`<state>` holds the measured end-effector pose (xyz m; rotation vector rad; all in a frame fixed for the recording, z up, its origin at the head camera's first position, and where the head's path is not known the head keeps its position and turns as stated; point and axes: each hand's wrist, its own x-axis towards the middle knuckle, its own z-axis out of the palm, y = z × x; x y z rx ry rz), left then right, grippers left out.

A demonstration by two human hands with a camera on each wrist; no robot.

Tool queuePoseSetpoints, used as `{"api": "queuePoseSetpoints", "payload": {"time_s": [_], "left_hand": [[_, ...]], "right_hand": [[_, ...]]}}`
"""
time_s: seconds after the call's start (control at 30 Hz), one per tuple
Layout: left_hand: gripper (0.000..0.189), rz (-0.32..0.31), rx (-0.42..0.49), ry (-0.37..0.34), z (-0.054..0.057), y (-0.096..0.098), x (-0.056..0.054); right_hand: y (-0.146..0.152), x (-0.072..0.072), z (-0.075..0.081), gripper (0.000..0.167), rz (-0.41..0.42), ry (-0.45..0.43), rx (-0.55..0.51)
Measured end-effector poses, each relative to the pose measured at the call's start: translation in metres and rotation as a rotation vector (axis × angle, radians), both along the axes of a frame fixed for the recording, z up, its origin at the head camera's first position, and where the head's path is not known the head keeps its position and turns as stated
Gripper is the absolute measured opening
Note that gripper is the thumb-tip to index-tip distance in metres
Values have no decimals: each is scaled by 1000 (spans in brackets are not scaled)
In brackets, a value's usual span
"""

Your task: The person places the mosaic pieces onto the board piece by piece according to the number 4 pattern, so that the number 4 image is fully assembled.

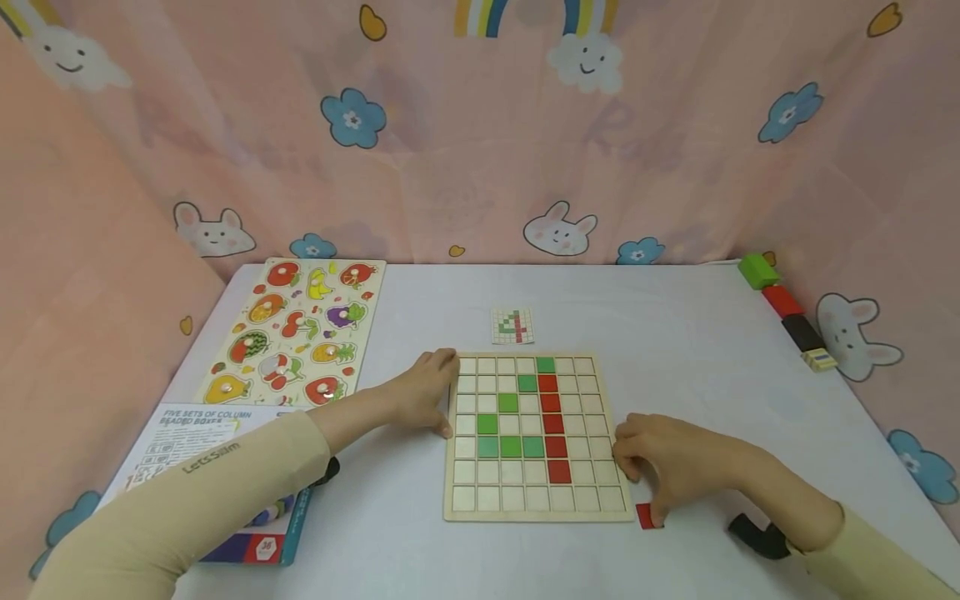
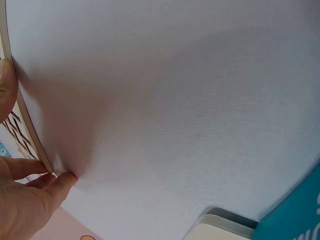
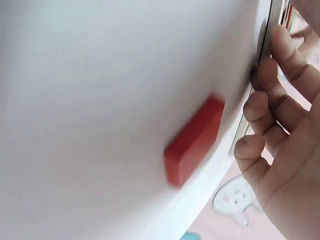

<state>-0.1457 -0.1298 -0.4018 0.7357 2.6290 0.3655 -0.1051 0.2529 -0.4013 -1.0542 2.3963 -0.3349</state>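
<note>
A wooden grid board point(image 1: 539, 502) lies flat on the table, with several green tiles point(image 1: 508, 402) and a column of red tiles point(image 1: 552, 423) in its squares. My left hand point(image 1: 422, 392) touches the board's left edge, its thumb and fingers spread along it; the left wrist view shows fingertips point(image 2: 62, 184) by a corner. Against the right edge rest the bent fingers of my right hand point(image 1: 678, 458). A loose red tile point(image 3: 195, 142) lies on the table beside the board; from the head view the right thumb overlaps it, so contact is unclear there.
A small pattern card point(image 1: 513, 326) lies beyond the board. To the left are a fruit puzzle board point(image 1: 296, 325) and a printed box point(image 1: 247, 546). Green point(image 1: 759, 271), red point(image 1: 782, 300) and black blocks point(image 1: 802, 332) line the right edge, with a small pale piece point(image 1: 819, 359).
</note>
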Motion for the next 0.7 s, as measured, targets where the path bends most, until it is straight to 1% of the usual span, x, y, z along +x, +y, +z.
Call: {"api": "queuePoseSetpoints", "payload": {"time_s": [0.13, 0.23, 0.33, 0.47, 0.53, 0.6, 0.67, 0.7], "left_hand": [[114, 1, -1, 3, -1, 0, 0], [114, 2, -1, 3, -1, 0, 0], [113, 4, 2, 1, -1, 0, 0], [113, 3, 0, 1, -2, -1, 0], [113, 3, -4, 3, -2, -1, 0], [113, 1, -6, 6, -2, -1, 0], [113, 0, -7, 9, -1, -1, 0], [113, 1, -7, 9, -1, 0, 0]], "right_hand": [[7, -15, 1, 38, -115, 4, 18], [16, -28, 3, 30, -194, -10, 3], [25, -40, 1, 24, -220, -46, -41], [27, -50, -1, 21, -234, -89, -126], [22, -52, -1, 19, -260, -89, -178], [13, -50, -1, 18, -285, -88, -236], [0, -46, -2, 16, -288, -135, -301], [-8, -42, -2, 15, -273, -167, -327]]}}
